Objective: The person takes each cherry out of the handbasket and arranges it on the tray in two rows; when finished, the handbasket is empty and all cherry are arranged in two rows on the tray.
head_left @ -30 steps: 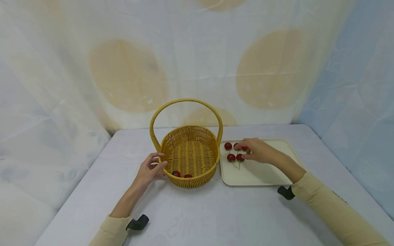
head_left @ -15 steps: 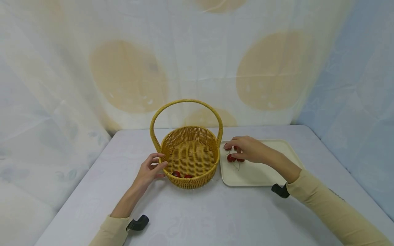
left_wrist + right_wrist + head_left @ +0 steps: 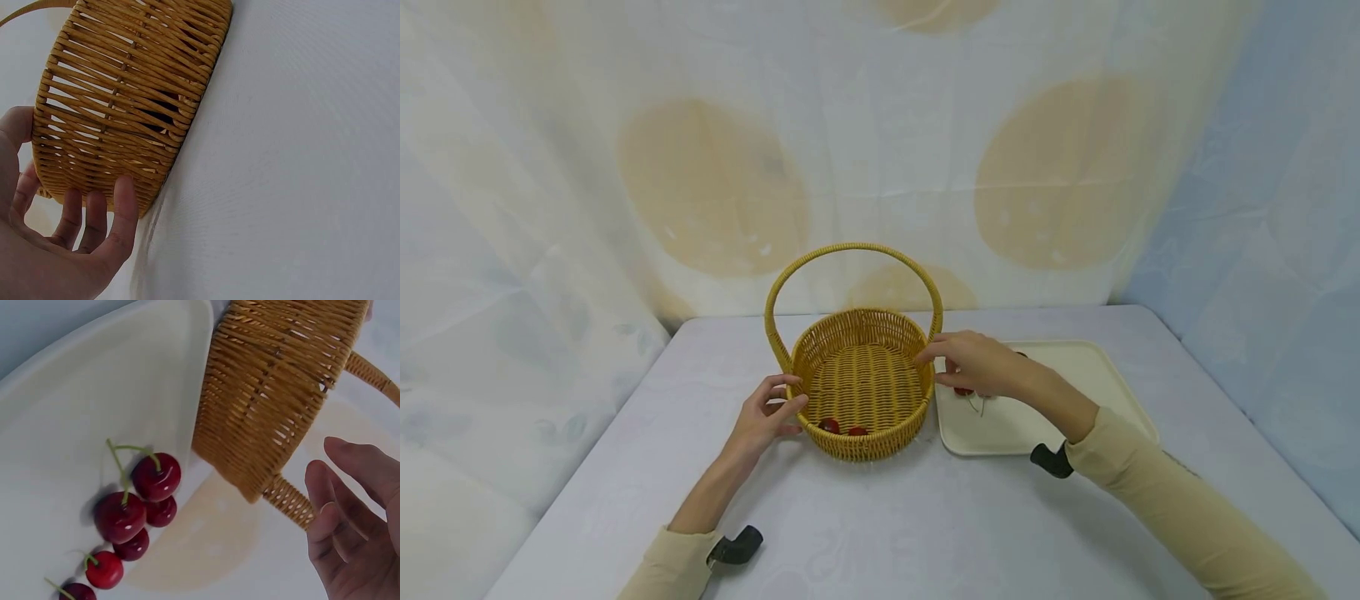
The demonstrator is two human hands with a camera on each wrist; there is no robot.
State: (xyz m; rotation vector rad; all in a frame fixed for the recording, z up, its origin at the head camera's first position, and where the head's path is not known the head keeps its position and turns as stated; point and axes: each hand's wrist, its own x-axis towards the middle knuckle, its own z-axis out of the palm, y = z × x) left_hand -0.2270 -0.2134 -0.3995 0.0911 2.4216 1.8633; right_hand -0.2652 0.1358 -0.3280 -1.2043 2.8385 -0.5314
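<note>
A yellow wicker basket (image 3: 864, 446) with a tall arched handle stands on the table, two cherries (image 3: 829, 425) inside near its front wall. My left hand (image 3: 757, 421) holds its left rim; in the left wrist view the fingers (image 3: 126, 203) lie along the woven outside. Just at the basket's right rim, by the handle's foot, is my right hand (image 3: 973, 362), thumb and fingertips apart and nothing between them. Several cherries with green stems (image 3: 120, 515) lie on the cream tray (image 3: 1075, 425), mostly hidden behind this hand in the head view.
The tray stands close against the basket's right side, on a table (image 3: 865, 533) with a pale cloth. A patterned curtain (image 3: 880, 167) hangs behind the table's far edge. Black wrist mounts (image 3: 737, 545) stick out beside both sleeves.
My right hand has moved left from over the cherries on the tray to the basket's right rim. The left hand and the basket have stayed in place.
</note>
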